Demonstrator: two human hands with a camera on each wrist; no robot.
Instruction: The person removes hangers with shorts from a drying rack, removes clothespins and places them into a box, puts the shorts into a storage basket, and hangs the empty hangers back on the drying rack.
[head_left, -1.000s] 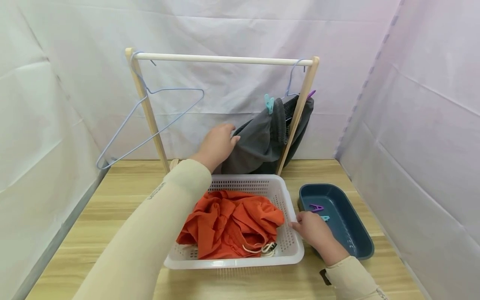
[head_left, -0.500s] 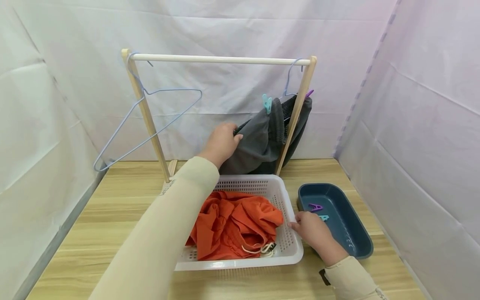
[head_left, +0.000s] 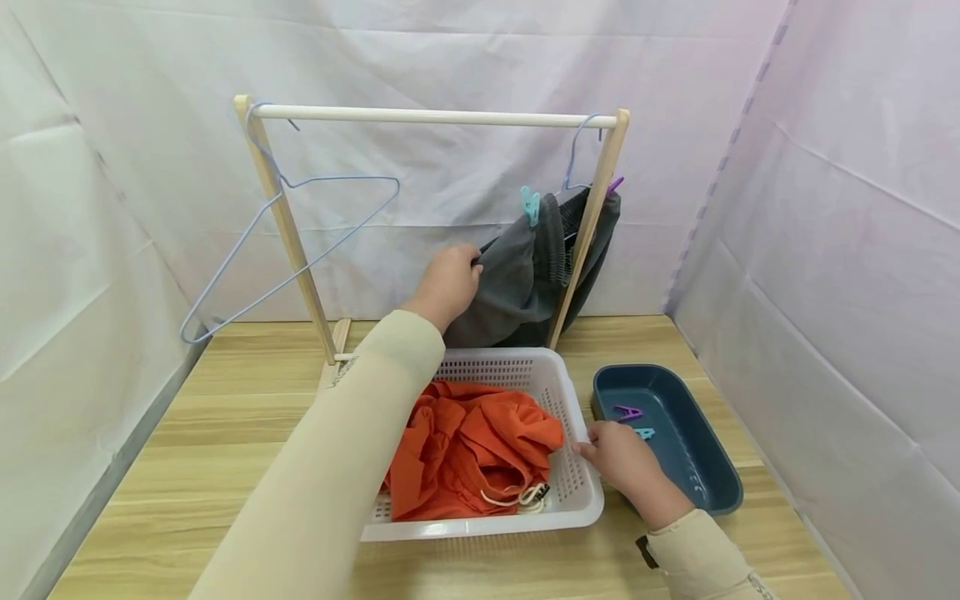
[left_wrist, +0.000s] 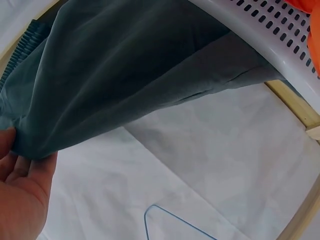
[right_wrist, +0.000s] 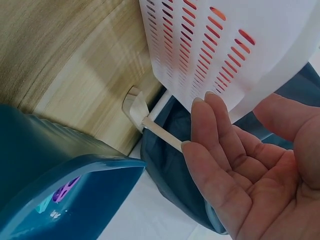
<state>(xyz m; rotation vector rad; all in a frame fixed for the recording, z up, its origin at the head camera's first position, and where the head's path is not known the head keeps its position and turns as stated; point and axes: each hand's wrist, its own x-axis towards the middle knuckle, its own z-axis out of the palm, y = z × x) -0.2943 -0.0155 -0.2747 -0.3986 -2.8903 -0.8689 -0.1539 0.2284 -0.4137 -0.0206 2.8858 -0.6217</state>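
Observation:
Dark grey pants [head_left: 504, 287] with a ribbed waistband hang from a blue hanger [head_left: 573, 154] at the rack's right end. A light-blue clothespin [head_left: 531, 206] and a purple clothespin [head_left: 615, 183] sit on the waistband. My left hand [head_left: 448, 283] pinches the pants' left edge between thumb and fingers, as the left wrist view also shows. My right hand [head_left: 626, 462] holds the right rim of the white basket [head_left: 480, 527], thumb over the rim and fingers along the perforated outer wall [right_wrist: 190, 45]. Orange clothing [head_left: 472, 450] with a white drawstring lies crumpled inside the basket.
The wooden rack [head_left: 442, 115] stands behind the basket, with a bare blue hanger [head_left: 288, 250] at its left end. A dark blue bin [head_left: 697, 450] right of the basket holds a purple clothespin [head_left: 627, 412] and a light-blue clothespin [head_left: 643, 433]. White cloth walls [head_left: 847, 250] enclose the table.
My left hand has moved slightly right, its loosely spread fingers closing on the edge of the pants. The right hand stays at the basket rim. The head view has shifted slightly.

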